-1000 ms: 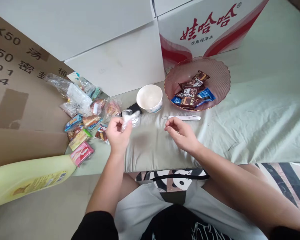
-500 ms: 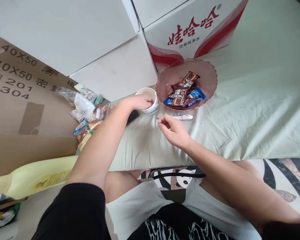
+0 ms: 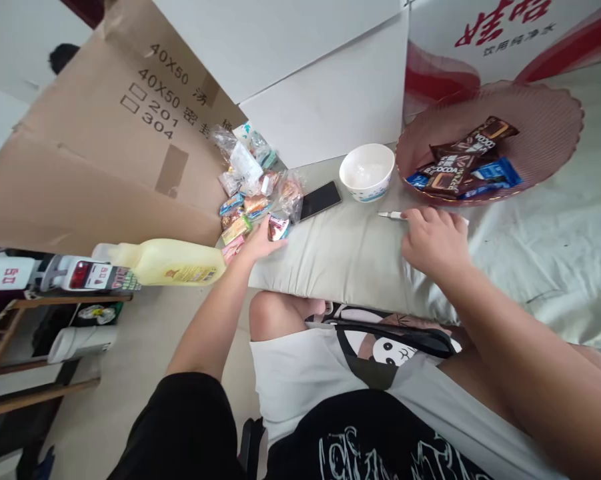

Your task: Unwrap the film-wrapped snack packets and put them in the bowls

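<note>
My left hand (image 3: pixel 264 243) is at the near edge of a pile of wrapped snacks (image 3: pixel 254 205). Its thumb stretches away from the fingers, and a small red, white and blue snack packet (image 3: pixel 279 227) lies between them. Over a slim white knife (image 3: pixel 391 215) on the pale cloth, my right hand (image 3: pixel 435 243) has its fingers curled down on the handle. The knife's tip points left and its other end shows past the fingers. A white paper bowl (image 3: pixel 368 175) with a blue pattern stands behind and between my hands, nothing visible inside.
A pink ribbed glass bowl (image 3: pixel 545 140) holds several brown and blue snack packets. A dark phone (image 3: pixel 321 200) lies beside the pile. White boxes (image 3: pixel 325 113) and a brown carton (image 3: pixel 145 180) stand behind. At left is a yellow bottle (image 3: pixel 180 262).
My left hand has left the paper bowl and moved left to the snack pile. My right hand has come down onto the knife. The view has swung left.
</note>
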A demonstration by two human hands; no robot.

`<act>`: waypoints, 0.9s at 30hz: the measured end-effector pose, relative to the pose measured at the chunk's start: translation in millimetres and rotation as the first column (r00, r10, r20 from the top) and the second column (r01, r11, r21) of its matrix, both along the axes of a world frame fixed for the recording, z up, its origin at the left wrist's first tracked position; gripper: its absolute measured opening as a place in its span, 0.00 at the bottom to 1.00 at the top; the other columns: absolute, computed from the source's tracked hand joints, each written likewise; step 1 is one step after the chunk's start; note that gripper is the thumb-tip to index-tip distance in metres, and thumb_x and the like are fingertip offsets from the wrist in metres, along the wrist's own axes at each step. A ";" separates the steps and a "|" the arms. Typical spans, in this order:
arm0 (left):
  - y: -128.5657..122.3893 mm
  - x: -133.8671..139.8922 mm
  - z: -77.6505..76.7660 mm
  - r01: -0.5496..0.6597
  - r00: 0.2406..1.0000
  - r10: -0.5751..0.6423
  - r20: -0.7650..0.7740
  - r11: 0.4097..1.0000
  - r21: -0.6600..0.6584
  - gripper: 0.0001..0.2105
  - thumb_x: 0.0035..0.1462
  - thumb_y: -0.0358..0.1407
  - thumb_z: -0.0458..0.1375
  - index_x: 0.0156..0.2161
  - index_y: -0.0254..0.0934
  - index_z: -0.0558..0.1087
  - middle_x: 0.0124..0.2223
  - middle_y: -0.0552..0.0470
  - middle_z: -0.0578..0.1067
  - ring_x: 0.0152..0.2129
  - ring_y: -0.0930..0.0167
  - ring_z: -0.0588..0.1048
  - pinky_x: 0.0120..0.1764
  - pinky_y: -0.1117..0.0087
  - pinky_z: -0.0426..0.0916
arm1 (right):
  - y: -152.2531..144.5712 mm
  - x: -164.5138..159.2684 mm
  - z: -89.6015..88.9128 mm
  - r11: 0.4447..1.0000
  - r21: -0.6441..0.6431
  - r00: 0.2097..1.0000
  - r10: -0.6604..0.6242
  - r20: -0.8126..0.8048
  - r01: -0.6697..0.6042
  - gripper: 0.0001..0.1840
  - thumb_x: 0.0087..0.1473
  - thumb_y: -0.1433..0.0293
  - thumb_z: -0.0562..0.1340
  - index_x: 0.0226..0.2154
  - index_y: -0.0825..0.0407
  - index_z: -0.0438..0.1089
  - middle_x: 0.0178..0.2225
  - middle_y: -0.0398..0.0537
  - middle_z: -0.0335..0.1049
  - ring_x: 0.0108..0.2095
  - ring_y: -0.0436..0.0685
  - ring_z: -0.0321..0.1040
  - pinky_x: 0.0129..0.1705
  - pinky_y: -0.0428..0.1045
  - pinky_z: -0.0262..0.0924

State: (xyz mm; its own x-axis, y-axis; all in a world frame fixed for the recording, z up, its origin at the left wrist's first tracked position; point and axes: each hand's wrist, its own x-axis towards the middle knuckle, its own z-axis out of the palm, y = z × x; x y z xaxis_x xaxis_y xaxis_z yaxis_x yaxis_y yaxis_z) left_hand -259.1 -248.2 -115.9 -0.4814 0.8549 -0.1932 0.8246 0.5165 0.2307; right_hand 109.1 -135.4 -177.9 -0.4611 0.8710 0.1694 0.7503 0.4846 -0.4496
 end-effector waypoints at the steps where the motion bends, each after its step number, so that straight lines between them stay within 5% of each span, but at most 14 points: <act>1: -4.7 2.4 -2.3 -0.018 1.000 0.017 0.020 1.000 0.019 0.43 0.42 0.41 0.70 0.64 0.33 0.64 0.63 0.33 0.69 0.62 0.49 0.67 0.63 0.52 0.60 | 0.5 1.9 -2.3 1.000 0.013 0.999 -0.012 0.033 0.011 0.21 0.56 0.74 0.54 0.50 0.56 0.73 0.46 0.66 0.74 0.47 0.73 0.67 0.49 0.67 0.58; 4: -15.9 17.9 4.9 -0.089 0.983 0.059 0.172 0.980 0.178 0.43 0.40 0.39 0.69 0.64 0.36 0.65 0.64 0.36 0.69 0.62 0.50 0.67 0.63 0.53 0.61 | 3.6 6.5 -5.0 0.999 0.030 0.995 -0.043 0.092 0.040 0.22 0.57 0.74 0.53 0.51 0.53 0.73 0.43 0.64 0.75 0.43 0.70 0.68 0.43 0.63 0.58; 6: -24.3 33.6 15.1 -0.207 0.871 0.049 0.489 0.939 0.275 0.41 0.42 0.44 0.67 0.63 0.39 0.65 0.63 0.39 0.71 0.59 0.53 0.71 0.58 0.55 0.67 | 4.7 6.6 -3.2 0.999 0.007 0.994 -0.047 0.098 0.047 0.21 0.59 0.73 0.53 0.51 0.53 0.73 0.41 0.62 0.76 0.41 0.69 0.69 0.41 0.61 0.58; 8: -29.5 51.5 22.2 -0.334 0.553 0.021 0.833 0.922 0.198 0.37 0.45 0.51 0.62 0.60 0.38 0.67 0.59 0.38 0.75 0.53 0.52 0.76 0.50 0.54 0.72 | 4.3 4.1 0.7 1.000 -0.017 0.999 -0.005 0.052 0.006 0.21 0.59 0.73 0.53 0.50 0.53 0.74 0.41 0.62 0.75 0.40 0.69 0.70 0.40 0.60 0.60; 10: -26.1 69.3 21.0 -0.300 0.210 0.001 0.978 0.952 0.064 0.38 0.44 0.57 0.60 0.57 0.35 0.70 0.55 0.34 0.77 0.49 0.50 0.78 0.47 0.53 0.72 | 2.6 0.4 6.0 0.997 -0.023 0.995 0.075 -0.066 -0.077 0.20 0.60 0.72 0.53 0.50 0.53 0.75 0.43 0.61 0.75 0.40 0.68 0.71 0.40 0.59 0.63; 13: -2.4 93.2 2.1 -0.232 -0.026 0.003 1.000 0.973 -0.009 0.37 0.41 0.56 0.62 0.54 0.34 0.73 0.53 0.34 0.79 0.49 0.48 0.79 0.47 0.53 0.72 | -1.4 -3.6 14.8 0.976 -0.018 0.928 0.200 -0.316 -0.216 0.19 0.62 0.70 0.54 0.52 0.51 0.74 0.42 0.56 0.76 0.40 0.63 0.73 0.41 0.56 0.66; 17: 35.0 118.8 -37.9 -0.266 -0.073 -0.031 0.997 0.964 0.010 0.31 0.44 0.56 0.62 0.48 0.36 0.75 0.50 0.39 0.81 0.50 0.49 0.78 0.50 0.50 0.72 | -8.6 -8.9 22.2 0.935 -0.026 0.818 0.296 -0.494 -0.354 0.20 0.66 0.69 0.52 0.54 0.48 0.74 0.41 0.53 0.77 0.40 0.59 0.75 0.42 0.53 0.69; 20: 46.4 128.0 -58.4 -0.265 -0.077 -0.028 0.997 0.964 0.007 0.28 0.44 0.54 0.65 0.46 0.37 0.75 0.48 0.41 0.81 0.50 0.48 0.78 0.49 0.48 0.73 | -11.4 -14.3 19.3 0.918 -0.063 0.823 0.320 -0.469 -0.393 0.21 0.67 0.69 0.52 0.56 0.48 0.74 0.46 0.53 0.78 0.42 0.58 0.76 0.43 0.53 0.70; 27: 44.7 100.2 -47.4 -0.316 -0.072 -0.067 0.995 0.948 0.041 0.34 0.47 0.62 0.58 0.51 0.37 0.74 0.55 0.39 0.78 0.56 0.47 0.74 0.52 0.47 0.73 | 3.9 -2.7 2.3 0.975 -0.044 0.962 0.205 -0.178 -0.216 0.20 0.64 0.69 0.56 0.53 0.45 0.77 0.46 0.51 0.79 0.40 0.61 0.76 0.39 0.53 0.69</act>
